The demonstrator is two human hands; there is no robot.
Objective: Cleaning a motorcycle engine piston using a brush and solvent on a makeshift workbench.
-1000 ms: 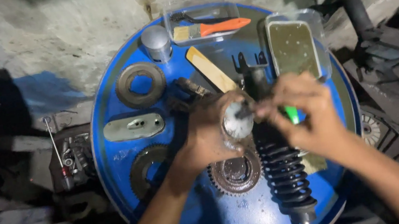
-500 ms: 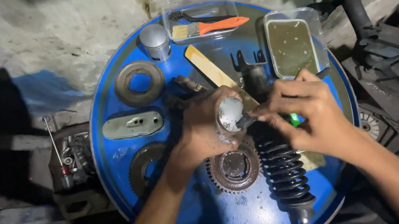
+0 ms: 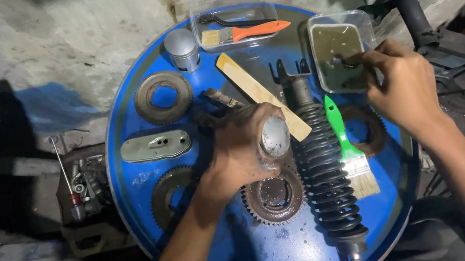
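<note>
At centre frame, the left hand (image 3: 242, 148) was clamped around a rounded grey metal part (image 3: 274, 137), held above the blue drum top (image 3: 241, 255) just left of the black coil shock absorber (image 3: 323, 165). At right of centre, the right hand (image 3: 405, 89) reached with fingers pinched into the clear tray of dark liquid (image 3: 338, 56) at upper right; whether it gripped anything could not be told. A green-handled brush (image 3: 345, 143) lay between shock absorber and right hand.

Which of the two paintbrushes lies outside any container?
The green-handled brush, lying bare on the blue drum top beside the coil spring shock. The orange-handled brush sits inside a clear tray.
</note>
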